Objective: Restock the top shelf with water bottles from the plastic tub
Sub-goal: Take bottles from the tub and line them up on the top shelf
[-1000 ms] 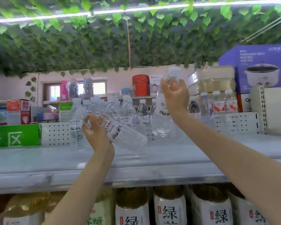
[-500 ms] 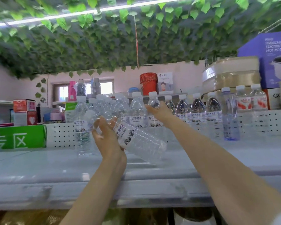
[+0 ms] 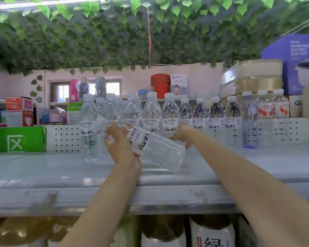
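A clear water bottle (image 3: pixel 143 139) with a white label is held at the middle of the frame, tilted, with its cap toward the upper left and its base toward the lower right, just above the top shelf (image 3: pixel 43 175). It is gripped around the labelled middle by the left hand (image 3: pixel 120 145), whose fingers are curled round it from below. Just to the right, the right hand (image 3: pixel 182 133) is stretched toward the row of standing bottles (image 3: pixel 202 118) at the back of the shelf; its fingers are partly hidden behind the tilted bottle, so it cannot be told whether anything is grasped. One more bottle of the same kind (image 3: pixel 88 129) is seen upright at the left end of the row. Farther right, a blue-tinted bottle (image 3: pixel 250 122) and red-labelled bottles (image 3: pixel 273 106) are placed before a white perforated rail (image 3: pixel 284 131). A green box (image 3: pixel 16 139) is seen at the left edge, a purple hot pot box (image 3: pixel 296 57) at the upper right, and red buckets (image 3: pixel 160 84) in the background. The upper frame is filled with hanging green leaves (image 3: pixel 114 38), and large jugs (image 3: pixel 210 234) are visible under the shelf.
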{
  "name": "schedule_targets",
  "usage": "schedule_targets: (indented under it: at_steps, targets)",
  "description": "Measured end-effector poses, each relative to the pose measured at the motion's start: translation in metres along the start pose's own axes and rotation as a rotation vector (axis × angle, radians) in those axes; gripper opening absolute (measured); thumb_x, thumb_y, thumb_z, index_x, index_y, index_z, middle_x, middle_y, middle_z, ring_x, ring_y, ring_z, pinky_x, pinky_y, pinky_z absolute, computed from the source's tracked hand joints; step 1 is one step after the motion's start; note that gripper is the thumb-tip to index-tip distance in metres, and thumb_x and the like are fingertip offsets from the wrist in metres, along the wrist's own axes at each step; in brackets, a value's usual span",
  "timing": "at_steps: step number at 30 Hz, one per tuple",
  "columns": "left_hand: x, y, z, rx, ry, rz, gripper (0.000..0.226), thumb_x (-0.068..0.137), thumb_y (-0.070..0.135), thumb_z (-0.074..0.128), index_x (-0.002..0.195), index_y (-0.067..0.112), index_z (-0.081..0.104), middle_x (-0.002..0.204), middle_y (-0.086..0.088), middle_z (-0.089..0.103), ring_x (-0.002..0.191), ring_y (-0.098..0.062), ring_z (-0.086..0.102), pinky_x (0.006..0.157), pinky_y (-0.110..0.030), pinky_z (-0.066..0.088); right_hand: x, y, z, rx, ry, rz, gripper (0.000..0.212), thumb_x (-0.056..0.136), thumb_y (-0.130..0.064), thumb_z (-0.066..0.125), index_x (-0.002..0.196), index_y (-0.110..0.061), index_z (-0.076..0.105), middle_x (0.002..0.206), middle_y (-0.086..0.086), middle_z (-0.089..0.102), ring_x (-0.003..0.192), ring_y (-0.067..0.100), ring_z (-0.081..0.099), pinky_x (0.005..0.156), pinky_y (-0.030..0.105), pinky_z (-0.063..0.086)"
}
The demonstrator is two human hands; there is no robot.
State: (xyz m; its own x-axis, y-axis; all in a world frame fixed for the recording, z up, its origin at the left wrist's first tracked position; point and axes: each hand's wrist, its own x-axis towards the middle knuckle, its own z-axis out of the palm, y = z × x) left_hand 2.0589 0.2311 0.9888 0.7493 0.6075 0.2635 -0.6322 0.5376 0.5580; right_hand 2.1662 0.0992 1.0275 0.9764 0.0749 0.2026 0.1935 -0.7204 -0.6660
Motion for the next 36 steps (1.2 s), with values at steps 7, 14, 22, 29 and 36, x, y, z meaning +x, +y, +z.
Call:
schedule_targets:
  at_steps: [7,14,22,29,36]
  targets:
    - [0.0,0.001,-0.001,0.025,-0.017,-0.017,0.014,0.094,0.047,0.047,0.092,0.033,0.045,0.091,0.0,0.064,0.066,-0.014,0.058,0.061,-0.031,0.047,0.02,0.004,0.01,-0.049,0.152,-0.049,0.074,0.085,-0.022,0.069,0.139,0.009,0.029,0.138,0.027,0.041,0.125,0.04,0.043,0.106,0.045,0.037]
    - [0.0,0.0,-0.001,0.004,-0.003,-0.053,0.042,0.095,0.043,0.047,0.129,0.02,0.04,0.122,-0.011,0.062,0.088,-0.022,0.061,0.074,-0.036,0.052,0.016,0.014,0.007,-0.045,0.106,-0.139,0.085,0.088,-0.015,0.065,0.148,0.001,0.007,0.148,0.022,0.032,0.133,0.037,0.036,0.106,0.04,0.034]
    - [0.003,-0.001,-0.002,0.012,-0.022,-0.063,0.045,0.094,0.044,0.048,0.132,0.02,0.039,0.12,-0.01,0.064,0.073,-0.016,0.06,0.066,-0.032,0.051,0.009,0.029,0.002,-0.79,0.229,-0.321,0.116,0.083,-0.002,0.064,0.142,-0.026,-0.033,0.149,0.004,-0.039,0.143,0.032,-0.018,0.108,0.069,0.008]
    - [0.009,-0.004,-0.004,0.009,-0.055,-0.047,0.044,0.094,0.045,0.047,0.131,0.021,0.045,0.087,0.003,0.063,0.068,-0.013,0.06,0.064,-0.03,0.05,0.035,0.024,0.011,-1.045,0.288,-0.314,0.11,0.09,-0.026,0.062,0.139,-0.031,-0.036,0.146,0.004,-0.044,0.142,0.03,-0.022,0.104,0.072,0.005]
    - [0.01,-0.007,-0.004,0.049,-0.098,-0.037,0.044,0.094,0.047,0.046,0.131,0.024,0.046,0.085,0.006,0.066,0.072,-0.012,0.062,0.06,-0.026,0.051,0.046,0.028,0.012,-1.013,0.371,-0.34,0.116,0.093,-0.017,0.058,0.112,-0.034,-0.055,0.133,0.001,-0.054,0.143,0.031,-0.022,0.105,0.071,0.006]
